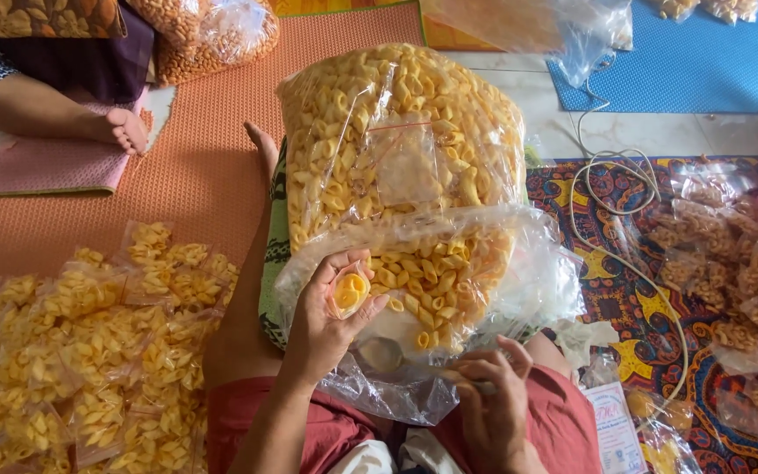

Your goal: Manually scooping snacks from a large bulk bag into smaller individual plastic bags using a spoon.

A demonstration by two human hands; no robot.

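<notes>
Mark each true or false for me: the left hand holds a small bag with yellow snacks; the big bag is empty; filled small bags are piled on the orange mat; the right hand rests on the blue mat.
1. The left hand holds a small bag with yellow snacks. True.
2. The big bag is empty. False: it is full of yellow snacks.
3. Filled small bags are piled on the orange mat. True.
4. The right hand rests on the blue mat. False: it is at the big bag's lower edge, near the lap.

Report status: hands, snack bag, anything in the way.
Left hand cups small packet of yellow snacks. Right hand pinches something at big bag mouth. Filled packets piled left, clear of hands.
</notes>
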